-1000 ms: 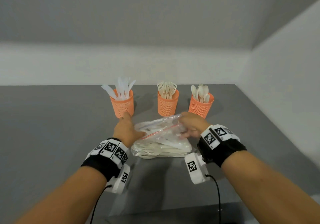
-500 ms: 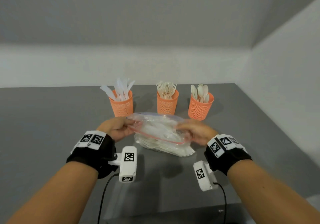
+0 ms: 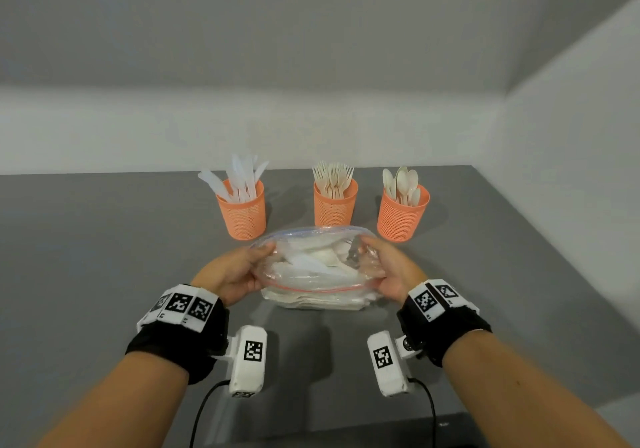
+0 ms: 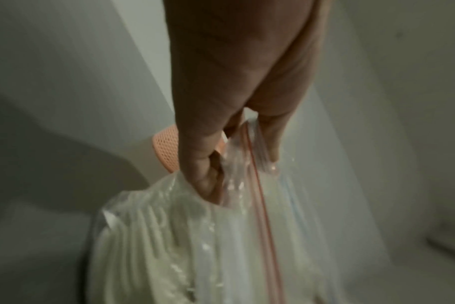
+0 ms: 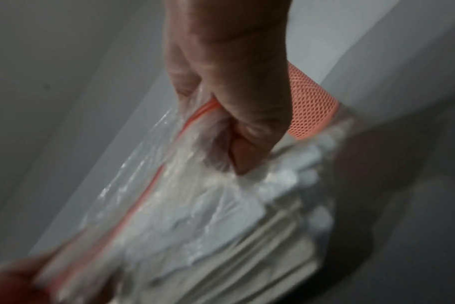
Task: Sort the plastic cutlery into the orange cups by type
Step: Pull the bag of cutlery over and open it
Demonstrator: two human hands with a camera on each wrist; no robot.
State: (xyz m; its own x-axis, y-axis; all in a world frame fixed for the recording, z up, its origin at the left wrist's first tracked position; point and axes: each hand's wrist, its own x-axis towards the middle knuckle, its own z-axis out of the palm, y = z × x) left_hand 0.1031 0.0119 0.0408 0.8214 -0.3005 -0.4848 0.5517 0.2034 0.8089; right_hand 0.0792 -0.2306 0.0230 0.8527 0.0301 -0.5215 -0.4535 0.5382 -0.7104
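Observation:
A clear zip bag (image 3: 313, 271) with a red seal strip, full of white plastic cutlery, sits on the grey table in front of me. My left hand (image 3: 239, 269) pinches the bag's left mouth edge (image 4: 243, 164), and my right hand (image 3: 388, 267) pinches its right edge (image 5: 221, 131); the mouth is pulled wide. Behind the bag stand three orange mesh cups: the left cup (image 3: 242, 212) holds knives, the middle cup (image 3: 334, 205) forks, the right cup (image 3: 401, 213) spoons.
The grey table (image 3: 86, 257) runs to a white wall at the back and a wall on the right (image 3: 571, 170). Cables hang from both wrist cameras near the table's front edge.
Both hands moved from resting on top of the bag to its two ends and pulled its mouth apart, so the bag now gapes wide towards me.

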